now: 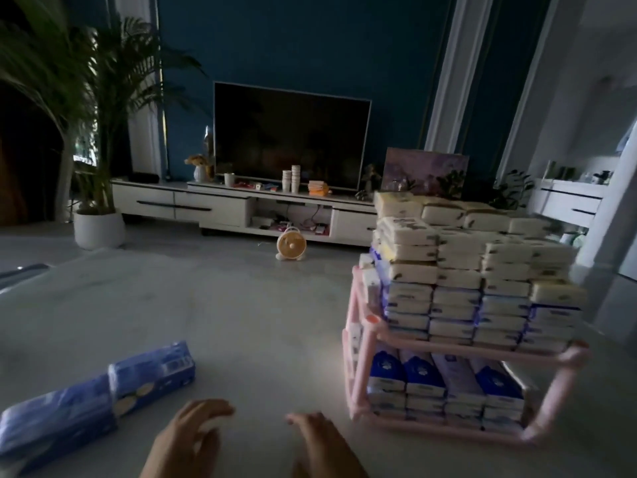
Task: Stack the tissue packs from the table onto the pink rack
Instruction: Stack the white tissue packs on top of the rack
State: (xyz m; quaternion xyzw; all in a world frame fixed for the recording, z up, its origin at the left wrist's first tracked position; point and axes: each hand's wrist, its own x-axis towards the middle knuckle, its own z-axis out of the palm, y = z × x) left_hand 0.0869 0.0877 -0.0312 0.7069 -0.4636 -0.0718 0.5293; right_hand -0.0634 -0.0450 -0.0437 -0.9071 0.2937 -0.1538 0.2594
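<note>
A pink two-level rack (365, 343) stands on the pale table (241, 322) at the right. Blue and white tissue packs fill its lower shelf, and several layers of white tissue packs (462, 267) are stacked high on its upper level. A long blue wrapped bundle of tissue packs (93, 395) lies on the table at the lower left. My left hand (186, 439) and my right hand (324, 446) hover low over the table at the bottom centre, fingers relaxed, holding nothing, between the bundle and the rack.
Beyond the table are a white TV cabinet (220, 205) with a dark television (289, 136), a small round fan (291, 248) on the floor, and a tall palm in a white pot (98, 229) at the left. A white sideboard (568, 201) stands far right.
</note>
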